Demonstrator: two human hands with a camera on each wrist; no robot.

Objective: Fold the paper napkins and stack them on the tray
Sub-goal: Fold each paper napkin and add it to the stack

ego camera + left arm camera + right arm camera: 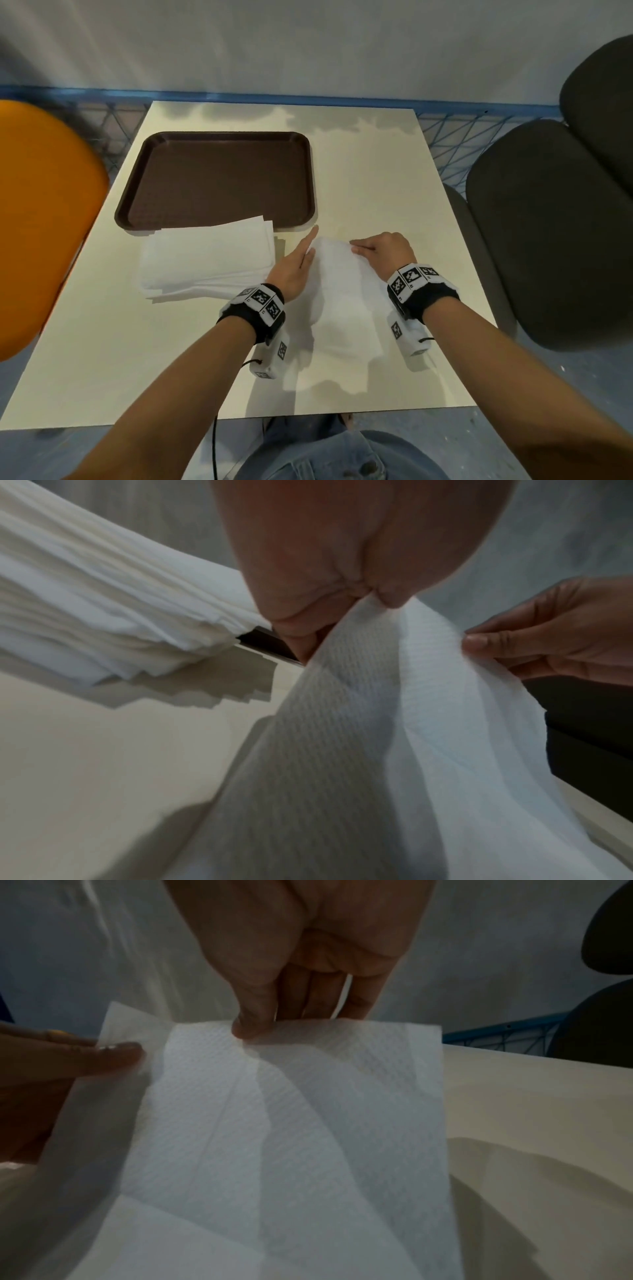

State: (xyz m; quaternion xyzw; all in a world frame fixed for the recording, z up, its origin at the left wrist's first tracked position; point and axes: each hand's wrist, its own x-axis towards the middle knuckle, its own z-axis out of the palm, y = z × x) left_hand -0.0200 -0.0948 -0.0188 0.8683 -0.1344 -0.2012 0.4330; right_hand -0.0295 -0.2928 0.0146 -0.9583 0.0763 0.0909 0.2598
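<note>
A single white paper napkin [342, 301] hangs lifted over the table between both hands. My left hand [301, 260] pinches its far left corner, index finger pointing forward; the left wrist view shows the napkin [394, 696] caught under the thumb. My right hand [380, 248] pinches the far right edge, thumb and fingers on the napkin [291, 1110] in the right wrist view. A pile of unfolded white napkins [209, 257] lies left of the hands, overlapping the near rim of the empty brown tray [219, 178].
The cream table [394, 171] has bare surface on the right and near side. An orange chair [41, 212] stands on the left, a black chair [555, 222] on the right. A blue mesh fence [462, 130] runs behind.
</note>
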